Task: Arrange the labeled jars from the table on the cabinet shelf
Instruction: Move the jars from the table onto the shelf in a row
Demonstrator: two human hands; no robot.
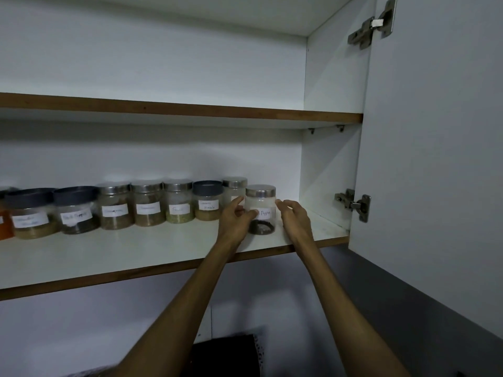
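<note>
A clear pepper jar (pixel 261 205) with a steel lid and a white label stands at the right end of the row on the lower cabinet shelf (pixel 163 248). My left hand (pixel 236 217) holds its left side, with the thumb across the label and the fingers beside the jar. My right hand (pixel 295 217) hovers just right of the jar with its fingers loosely curled, a small gap away. Several labeled jars (pixel 148 204) line the shelf leftward, some with steel lids and some with dark lids (pixel 74 193). One more steel-lidded jar (pixel 234 187) stands behind the pepper jar.
The upper shelf (pixel 190 108) holds nothing in view. The cabinet door (pixel 435 159) stands open at the right, with hinges (pixel 353 204) near the shelf's right end. Bare shelf lies right of the pepper jar and along the front edge. A dark cloth (pixel 226 355) lies below.
</note>
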